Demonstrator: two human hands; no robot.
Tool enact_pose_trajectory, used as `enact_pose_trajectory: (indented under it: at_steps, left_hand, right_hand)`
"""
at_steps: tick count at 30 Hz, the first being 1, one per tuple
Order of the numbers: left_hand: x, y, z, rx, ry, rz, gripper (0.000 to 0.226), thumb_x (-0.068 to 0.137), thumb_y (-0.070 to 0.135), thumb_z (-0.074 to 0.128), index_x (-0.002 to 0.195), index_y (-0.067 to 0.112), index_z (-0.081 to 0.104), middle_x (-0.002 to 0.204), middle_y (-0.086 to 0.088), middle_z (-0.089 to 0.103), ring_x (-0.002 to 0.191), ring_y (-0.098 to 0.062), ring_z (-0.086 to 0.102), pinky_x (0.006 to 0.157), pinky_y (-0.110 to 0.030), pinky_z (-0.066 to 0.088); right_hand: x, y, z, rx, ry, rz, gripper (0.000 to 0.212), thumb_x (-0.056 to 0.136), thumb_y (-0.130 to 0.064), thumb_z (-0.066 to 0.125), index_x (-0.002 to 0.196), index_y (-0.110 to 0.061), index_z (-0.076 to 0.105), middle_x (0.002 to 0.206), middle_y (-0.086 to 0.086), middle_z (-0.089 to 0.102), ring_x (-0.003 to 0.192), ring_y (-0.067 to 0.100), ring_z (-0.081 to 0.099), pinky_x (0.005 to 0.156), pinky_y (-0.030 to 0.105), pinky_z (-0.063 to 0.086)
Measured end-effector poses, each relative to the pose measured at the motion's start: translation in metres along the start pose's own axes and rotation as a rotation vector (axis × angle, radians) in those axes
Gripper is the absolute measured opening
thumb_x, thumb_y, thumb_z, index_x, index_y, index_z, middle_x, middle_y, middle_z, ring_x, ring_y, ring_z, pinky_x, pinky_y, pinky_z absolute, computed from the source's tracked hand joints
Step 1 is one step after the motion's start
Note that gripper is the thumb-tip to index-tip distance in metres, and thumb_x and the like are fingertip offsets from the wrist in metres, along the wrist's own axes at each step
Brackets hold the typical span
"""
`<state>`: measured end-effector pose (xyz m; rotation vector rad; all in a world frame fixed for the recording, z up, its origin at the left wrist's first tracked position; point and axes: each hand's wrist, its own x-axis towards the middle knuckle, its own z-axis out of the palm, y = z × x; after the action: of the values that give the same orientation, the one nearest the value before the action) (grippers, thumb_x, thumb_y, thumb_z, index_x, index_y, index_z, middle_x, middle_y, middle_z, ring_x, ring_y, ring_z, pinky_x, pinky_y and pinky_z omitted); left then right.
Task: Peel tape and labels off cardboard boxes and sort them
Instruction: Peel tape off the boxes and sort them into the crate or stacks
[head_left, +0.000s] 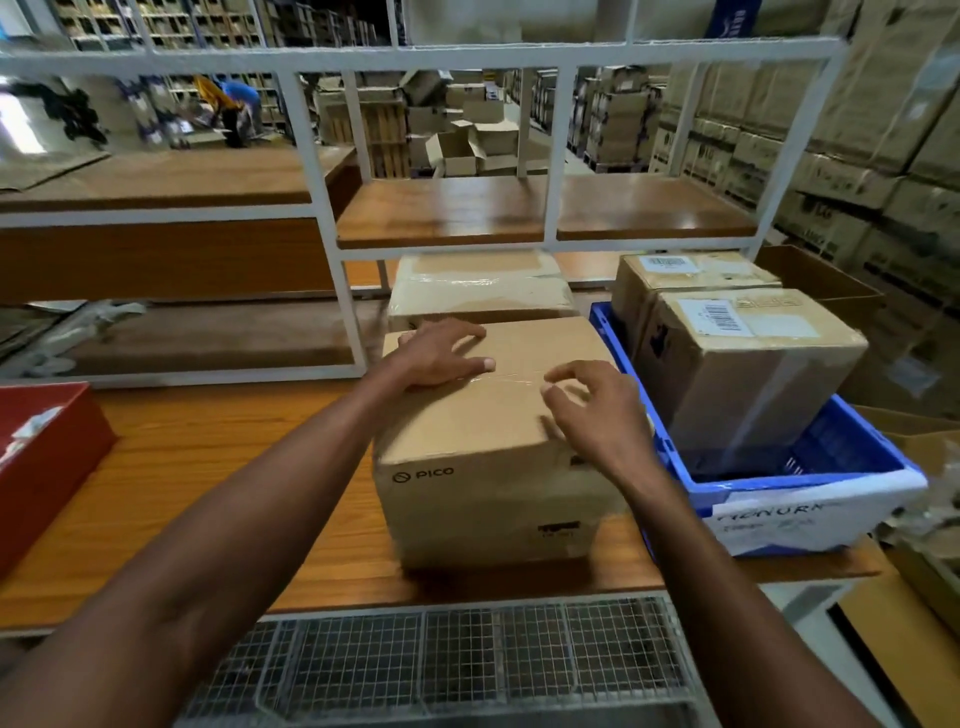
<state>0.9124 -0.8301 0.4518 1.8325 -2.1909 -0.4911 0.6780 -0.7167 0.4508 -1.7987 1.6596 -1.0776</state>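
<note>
Wire mesh grating (441, 660) lies nearest the head camera, below the near edge of the wooden table (208, 467); on that table stands a cardboard box (488, 447) marked PICO, with clear tape (519, 378) running across its top seam; the left hand (441, 353) lies flat on the top of the box, fingers straight and pressing down, gripping nothing; the right hand (592, 405) hovers over the tape with fingers curled, thumb and forefinger close together as if picking at an edge; whether it has hold of any tape cannot be told. Behind stands a second taped box (483, 291); to the right a blue crate (810, 483) holds two labelled boxes (748, 364); a red bin (47, 457) sits at the left. Risks, as judged: clear tape may tear into strips if pulled at a steep angle; the paper face may lift with it; the box may slide should the left hand ease off.
</note>
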Motion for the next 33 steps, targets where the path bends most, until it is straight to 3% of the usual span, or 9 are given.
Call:
enact_pose_trajectory:
  at_steps: [3,5,8,12,16,19,23,26,33]
  left_hand:
    - [-0.013,-0.005,-0.004,0.005,0.015,-0.003,0.068,0.091,0.059,0.067,0.151,0.036,0.046,0.165,0.002,0.032,0.151,-0.027,0.026,0.118,-0.055,0.027]
    - [-0.024,-0.007,-0.001,0.035,0.139,-0.03,0.062,0.091,0.056,0.067,0.147,0.037,0.05,0.161,0.001,0.036,0.149,-0.028,0.026,0.118,-0.059,0.024]
    - [-0.037,-0.006,0.004,0.101,0.17,-0.071,0.051,0.096,0.045,0.06,0.146,0.041,0.05,0.159,0.0,0.038,0.149,-0.031,0.025,0.12,-0.065,0.017]
    - [-0.041,0.002,-0.003,0.136,0.04,-0.109,0.06,0.095,0.041,0.055,0.153,0.038,0.041,0.164,-0.003,0.034,0.149,-0.035,0.027,0.121,-0.065,0.016]
    - [-0.038,0.004,-0.005,0.164,0.019,-0.12,0.062,0.094,0.044,0.057,0.153,0.038,0.04,0.164,-0.004,0.034,0.149,-0.036,0.025,0.12,-0.066,0.018]
    - [-0.032,0.006,-0.011,0.202,-0.007,-0.141,0.06,0.092,0.043,0.059,0.15,0.038,0.045,0.157,-0.007,0.042,0.144,-0.036,0.032,0.116,-0.062,0.029]
    - [-0.022,0.018,-0.023,0.101,-0.053,-0.166,0.07,0.087,0.045,0.07,0.151,0.043,0.042,0.155,-0.006,0.043,0.139,-0.034,0.04,0.107,-0.053,0.042]
    - [-0.026,0.034,-0.02,0.03,-0.273,-0.17,0.084,0.088,0.046,0.074,0.159,0.045,0.029,0.167,-0.005,0.026,0.146,-0.036,0.032,0.105,-0.044,0.037]
    - [-0.033,0.035,-0.014,0.161,-0.248,-0.191,0.085,0.086,0.057,0.073,0.157,0.051,0.027,0.167,-0.007,0.025,0.146,-0.04,0.031,0.114,-0.056,0.036]
  right_hand:
    - [0.032,0.015,-0.002,-0.387,-0.209,-0.066,0.044,0.094,-0.056,0.062,0.134,-0.037,0.066,0.144,-0.006,0.06,0.134,0.025,0.047,0.107,0.049,0.043]
    - [0.043,0.017,0.0,-0.51,-0.251,-0.077,0.046,0.094,-0.061,0.06,0.134,-0.038,0.066,0.141,-0.004,0.061,0.131,0.027,0.048,0.1,0.046,0.045]
    - [0.058,0.01,-0.002,-0.514,-0.265,-0.074,0.035,0.093,-0.058,0.064,0.119,-0.036,0.073,0.119,-0.004,0.071,0.107,0.018,0.062,0.078,0.035,0.048]
    - [0.095,-0.01,-0.009,-0.444,-0.375,-0.041,0.029,0.097,-0.049,0.066,0.11,-0.025,0.076,0.105,-0.003,0.074,0.089,0.011,0.065,0.077,0.031,0.053]
    - [0.131,-0.022,0.002,-0.529,-0.537,-0.061,0.045,0.093,-0.043,0.073,0.133,-0.023,0.067,0.13,0.003,0.066,0.104,0.018,0.062,0.088,0.034,0.052]
    - [0.141,-0.025,0.009,-0.613,-0.641,-0.069,0.051,0.092,-0.042,0.075,0.135,-0.017,0.065,0.126,0.008,0.067,0.107,0.024,0.064,0.099,0.042,0.054]
    - [0.15,-0.031,0.008,-0.768,-0.667,-0.085,0.055,0.091,-0.049,0.073,0.135,-0.018,0.065,0.126,0.008,0.065,0.109,0.024,0.061,0.097,0.038,0.052]
    - [0.15,-0.026,0.009,-0.792,-0.634,-0.128,0.056,0.09,-0.051,0.073,0.136,-0.019,0.065,0.13,0.009,0.064,0.112,0.026,0.059,0.095,0.038,0.052]
    - [0.134,-0.031,-0.003,-0.758,-0.714,-0.136,0.063,0.09,-0.042,0.076,0.148,-0.027,0.055,0.141,0.005,0.058,0.123,0.026,0.055,0.092,0.034,0.046]
